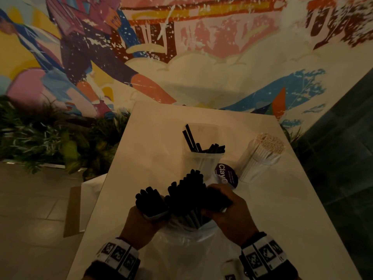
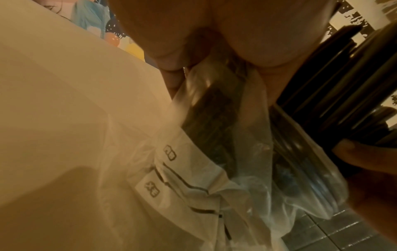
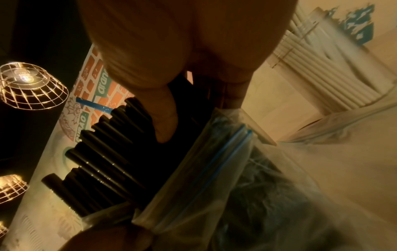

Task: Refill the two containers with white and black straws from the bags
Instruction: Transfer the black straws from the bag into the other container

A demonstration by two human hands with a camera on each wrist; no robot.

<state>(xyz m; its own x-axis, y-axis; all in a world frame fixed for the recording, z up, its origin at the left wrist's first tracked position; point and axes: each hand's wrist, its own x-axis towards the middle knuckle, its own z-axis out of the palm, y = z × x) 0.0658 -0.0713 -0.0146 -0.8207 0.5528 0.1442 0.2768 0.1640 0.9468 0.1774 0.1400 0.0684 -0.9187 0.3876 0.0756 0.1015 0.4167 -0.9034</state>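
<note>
White table [image 1: 153, 138], "Clay" label [image 1: 223, 173] — both hands' fingers clamped on black straws [image 1: 187, 190].

A bag [image 1: 187, 237] is placed at the near edge of the table [image 1: 153, 138], with straws [image 1: 187, 190] standing out of its mouth. Behind it a container [image 1: 203, 158] is set, and to that container's right a second container [image 1: 260, 158], filled with straws.

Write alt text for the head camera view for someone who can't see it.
Both hands, left hand and right hand, grip black plastic straws at the mouth of a clear plastic bag on a white table; behind stand two clear containers, one nearly empty, one packed with white straws.
</note>
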